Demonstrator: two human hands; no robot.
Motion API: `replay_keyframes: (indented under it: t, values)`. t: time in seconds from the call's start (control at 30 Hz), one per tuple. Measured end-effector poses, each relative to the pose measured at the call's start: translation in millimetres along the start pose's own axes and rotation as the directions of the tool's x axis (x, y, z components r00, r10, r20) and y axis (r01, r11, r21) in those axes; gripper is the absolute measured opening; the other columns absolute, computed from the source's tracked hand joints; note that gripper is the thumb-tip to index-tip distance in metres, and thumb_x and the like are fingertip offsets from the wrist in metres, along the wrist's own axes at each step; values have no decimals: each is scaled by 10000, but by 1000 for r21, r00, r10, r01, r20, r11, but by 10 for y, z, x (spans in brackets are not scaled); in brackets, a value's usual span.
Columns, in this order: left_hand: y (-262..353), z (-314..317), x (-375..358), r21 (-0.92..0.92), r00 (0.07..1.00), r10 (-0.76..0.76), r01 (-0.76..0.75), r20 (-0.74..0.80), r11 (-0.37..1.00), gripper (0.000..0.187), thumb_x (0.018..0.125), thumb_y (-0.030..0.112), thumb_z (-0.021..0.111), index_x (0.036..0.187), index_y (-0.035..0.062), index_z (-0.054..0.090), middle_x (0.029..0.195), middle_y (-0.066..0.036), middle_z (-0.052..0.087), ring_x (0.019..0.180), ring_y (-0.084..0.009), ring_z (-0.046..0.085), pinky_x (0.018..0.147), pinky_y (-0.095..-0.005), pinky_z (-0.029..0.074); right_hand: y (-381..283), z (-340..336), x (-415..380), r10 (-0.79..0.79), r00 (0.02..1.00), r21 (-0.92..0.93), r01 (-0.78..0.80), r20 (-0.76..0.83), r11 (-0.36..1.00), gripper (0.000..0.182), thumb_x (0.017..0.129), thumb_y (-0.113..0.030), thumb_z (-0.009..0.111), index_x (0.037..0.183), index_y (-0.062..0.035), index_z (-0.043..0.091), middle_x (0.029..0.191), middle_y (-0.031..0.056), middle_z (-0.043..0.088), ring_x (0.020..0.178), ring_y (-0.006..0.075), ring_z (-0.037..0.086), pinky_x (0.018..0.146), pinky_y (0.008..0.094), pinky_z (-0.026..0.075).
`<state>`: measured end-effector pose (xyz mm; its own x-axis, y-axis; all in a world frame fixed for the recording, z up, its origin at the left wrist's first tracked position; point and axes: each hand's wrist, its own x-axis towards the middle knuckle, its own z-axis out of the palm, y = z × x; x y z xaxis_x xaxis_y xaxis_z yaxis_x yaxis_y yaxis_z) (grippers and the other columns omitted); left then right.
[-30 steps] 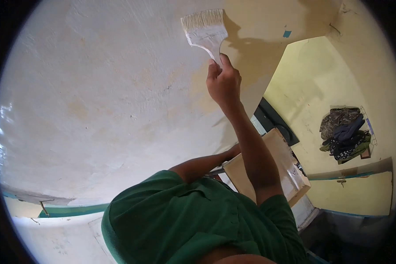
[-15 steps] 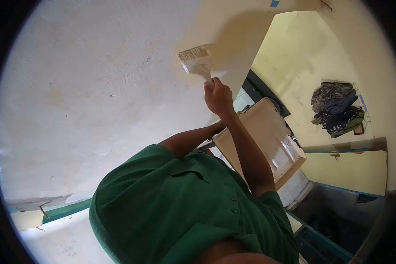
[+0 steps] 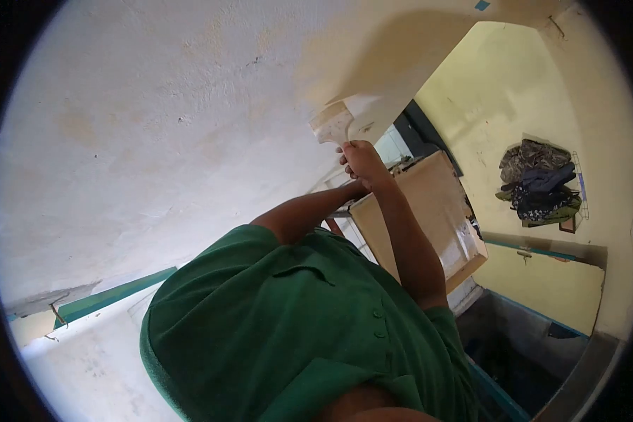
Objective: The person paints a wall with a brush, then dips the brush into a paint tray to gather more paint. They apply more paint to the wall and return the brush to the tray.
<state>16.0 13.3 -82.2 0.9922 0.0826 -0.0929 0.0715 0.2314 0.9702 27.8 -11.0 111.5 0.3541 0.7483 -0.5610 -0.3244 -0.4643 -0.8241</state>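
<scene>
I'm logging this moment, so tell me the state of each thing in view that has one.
Brush: held up, bristles against the ceiling.
Right hand: closed on the brush handle.
Left hand: hidden behind the box.
Box: tilted, held at chest height.
Clothes: hanging on the wall.

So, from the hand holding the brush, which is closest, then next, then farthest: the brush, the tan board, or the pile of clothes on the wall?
1. Brush: gripped in the right hand, just above it against the wall.
2. Tan board: below and right of the hand, beside the forearm.
3. Pile of clothes: far right, hanging on the yellow wall.
</scene>
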Motion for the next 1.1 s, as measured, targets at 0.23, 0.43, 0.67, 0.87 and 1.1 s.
replay_keyframes:
  t: [0.23, 0.43, 0.67, 0.87, 1.1]
  values:
    - [-41, -17, -63, -8, 1000, -15, 15, 0, 1000, 312, 854, 192, 512, 1109, 13, 526, 1064, -133, 567, 941, -215, 543, 833, -328, 404, -139, 243, 205, -60, 995, 179, 44, 82, 983, 142, 821, -151, 543, 786, -14, 527, 574, 5, 456, 371, 61, 357, 308, 214, 262]
    - [-13, 17, 30, -6, 1000, -2, 2, -6, 1000, 308, 851, 191, 510, 1100, 10, 531, 1052, -135, 572, 931, -217, 549, 823, -329, 410, -503, 264, -78, -177, 984, 161, 173, 9, 972, 156, 816, -170, 564, 755, -29, 533, 566, -13, 449, 377, 43, 353, 306, 209, 248]
    - [7, 13, 80, 11, 1000, -10, 10, 13, 1000, 303, 848, 189, 509, 1089, 7, 537, 1039, -138, 578, 918, -220, 555, 811, -330, 416, -546, -16, -394, -234, 972, -69, 234, 0, 970, 191, 836, -210, 554, 758, -36, 543, 560, -13, 438, 406, 43, 363, 365, 202, 285]
    - [31, 57, 161, 16, 1000, -9, 9, 21, 1000, 300, 845, 188, 507, 1080, 5, 541, 1027, -140, 584, 908, -223, 561, 801, -330, 421, -691, -97, -794, -298, 951, 209, 309, -83, 928, 233, 900, -272, 501, 848, -48, 543, 532, -27, 404, 385, 31, 313, 342, 186, 238]
    - [69, 42, 165, 33, 999, -22, 21, 33, 999, 296, 842, 186, 505, 1069, 1, 547, 1014, -142, 590, 895, -226, 567, 789, -331, 427, -899, 253, -511, -411, 911, 397, 365, 36, 842, 270, 927, -330, 442, 880, -76, 520, 526, -19, 388, 328, 28, 242, 301, 179, 189]
